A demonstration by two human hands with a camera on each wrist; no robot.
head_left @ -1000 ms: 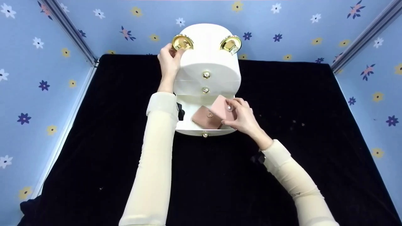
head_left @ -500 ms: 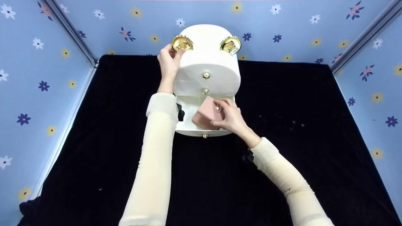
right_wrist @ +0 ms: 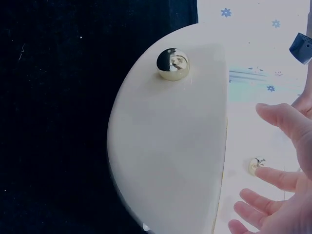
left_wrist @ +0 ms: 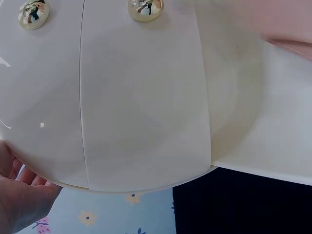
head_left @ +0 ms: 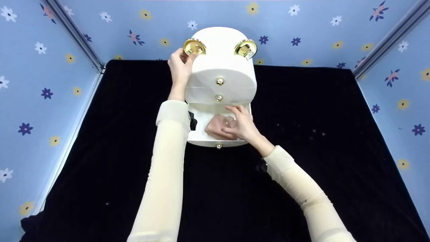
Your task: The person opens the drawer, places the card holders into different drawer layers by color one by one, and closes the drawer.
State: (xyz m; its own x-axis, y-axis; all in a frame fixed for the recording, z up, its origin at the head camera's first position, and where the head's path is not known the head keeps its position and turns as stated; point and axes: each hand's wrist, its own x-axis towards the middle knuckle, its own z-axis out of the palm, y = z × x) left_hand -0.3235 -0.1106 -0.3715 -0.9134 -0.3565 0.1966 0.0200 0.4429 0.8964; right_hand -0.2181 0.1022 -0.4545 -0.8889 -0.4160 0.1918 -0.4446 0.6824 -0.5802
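Observation:
A white, round-topped drawer box (head_left: 220,47) stands at the back of the table, its bottom drawer (head_left: 200,135) pulled out. Inside lie pink wallets (head_left: 215,126) with a snap button, one over the other; a pink edge (left_wrist: 287,19) also shows in the left wrist view. My right hand (head_left: 244,126) hovers right over them, thumb and fingers spread; the right wrist view shows this hand (right_wrist: 280,200) holding nothing. At the box's upper left, my left hand (head_left: 180,67) pinches the gold ear-shaped ornament (head_left: 194,46).
A second gold ear (head_left: 246,48) sits on the box's right side. Round gold knobs (head_left: 219,81) mark the drawer fronts. Black cloth (head_left: 302,134) covers the table, and blue flowered panels (head_left: 221,13) enclose it behind and at both sides.
The right hand has moved left over the drawer, lowered the light pink wallet onto the other one and let go. The left hand has kept its hold on the gold ear.

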